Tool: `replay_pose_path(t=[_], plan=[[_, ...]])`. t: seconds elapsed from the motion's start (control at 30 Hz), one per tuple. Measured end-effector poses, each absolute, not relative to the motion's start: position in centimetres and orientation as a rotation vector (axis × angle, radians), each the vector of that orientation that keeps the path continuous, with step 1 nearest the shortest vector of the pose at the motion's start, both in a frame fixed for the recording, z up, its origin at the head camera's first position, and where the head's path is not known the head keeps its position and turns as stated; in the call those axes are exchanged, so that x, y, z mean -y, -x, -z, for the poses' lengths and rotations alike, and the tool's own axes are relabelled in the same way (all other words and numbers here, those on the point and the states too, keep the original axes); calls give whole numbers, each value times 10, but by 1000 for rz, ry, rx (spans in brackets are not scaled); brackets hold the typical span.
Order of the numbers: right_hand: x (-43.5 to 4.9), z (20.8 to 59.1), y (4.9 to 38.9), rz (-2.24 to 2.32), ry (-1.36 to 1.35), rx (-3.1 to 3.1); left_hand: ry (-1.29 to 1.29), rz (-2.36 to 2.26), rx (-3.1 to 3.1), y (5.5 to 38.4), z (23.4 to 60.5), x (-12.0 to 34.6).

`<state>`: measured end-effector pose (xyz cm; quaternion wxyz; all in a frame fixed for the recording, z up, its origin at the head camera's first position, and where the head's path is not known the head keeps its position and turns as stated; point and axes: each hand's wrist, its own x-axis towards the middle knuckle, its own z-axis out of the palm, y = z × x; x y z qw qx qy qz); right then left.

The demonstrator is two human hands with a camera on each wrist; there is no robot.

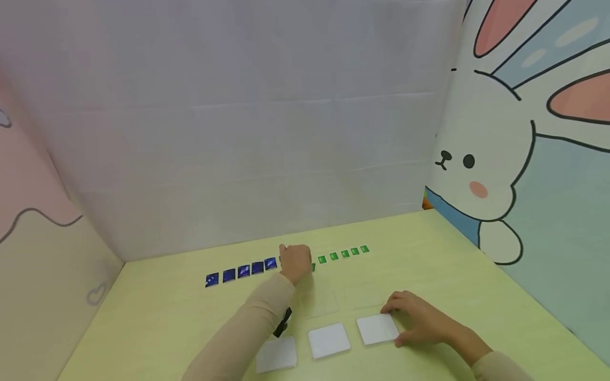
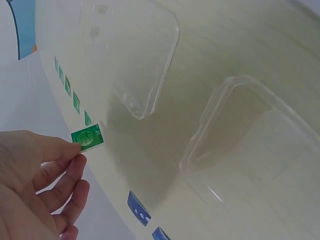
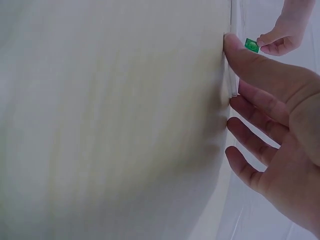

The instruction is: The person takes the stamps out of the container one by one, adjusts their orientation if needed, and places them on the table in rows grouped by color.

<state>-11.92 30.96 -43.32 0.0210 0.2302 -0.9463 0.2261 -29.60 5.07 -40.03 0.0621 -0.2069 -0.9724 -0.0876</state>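
Observation:
My left hand (image 1: 295,263) pinches a small green card (image 2: 88,137) with a round ball-like drawing between thumb and fingertips, above the table's far part. In the head view, that hand hides part of the row of small cards. Beneath it run several dark blue cards (image 1: 243,271) to the left and several green cards (image 1: 345,254) to the right. My right hand (image 1: 419,319) touches the right side of a white rectangular piece (image 1: 378,328), thumb near one corner and fingers near the other. Its fingers are loosely bent in the right wrist view.
Two more white rectangular pieces, one in the middle (image 1: 329,340) and one at the left (image 1: 276,354), lie in line with the right one. Behind them sit clear plastic trays (image 1: 319,304). A pale curtain (image 1: 248,132) and a rabbit-print panel (image 1: 548,211) border the yellow-green table.

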Motion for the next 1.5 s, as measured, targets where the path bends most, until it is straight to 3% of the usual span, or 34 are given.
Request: replay_pose_path(t=[1.5], plan=[[-309, 434, 120, -653, -665, 2988, 576, 105, 2988, 328, 408, -59]])
